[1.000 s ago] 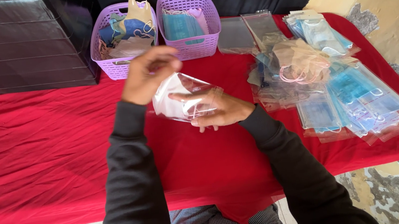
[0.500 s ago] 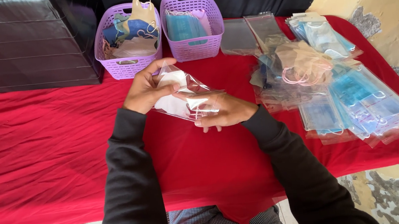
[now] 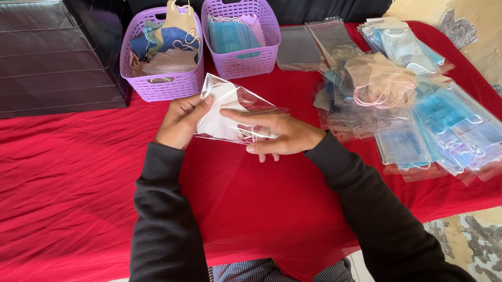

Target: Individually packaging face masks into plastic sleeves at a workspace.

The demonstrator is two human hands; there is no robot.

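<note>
Head view gives me both hands meeting just above the red-covered surface (image 3: pixel 50 201), a little in front of the two purple baskets. My left hand (image 3: pixel 178 123) has its grip pressed onto the near-left edge of a clear plastic sleeve (image 3: pixel 241 113), thumb on top and fingers underneath, pinching the film together with the white face mask (image 3: pixel 217 118) that sits inside it. My right hand (image 3: pixel 282 136) lies flat and spread over the sleeve's right end, index finger stretched across the top of the film, not closed around anything; it is pressing the sleeve rather than gripping it.

I judge the sleeve to be very light, thin and slick, the sort of film that buckles and slides between fingertips, and the mask inside to be soft and floppy with loose ear loops that could snag at the opening. The safest hold looks to be at the edges or corners, pinching film and mask together as the left hand does, while the middle is only smoothed with a flat palm.

Behind the hands, the left basket (image 3: pixel 164 85) holds mixed fabric masks and the right basket (image 3: pixel 245 63) holds blue ones. To the right lie empty clear sleeves (image 3: pixel 309 46), a beige mask with pink loops (image 3: pixel 379 79), and a fanned pile of bagged blue masks (image 3: pixel 445 131).
</note>
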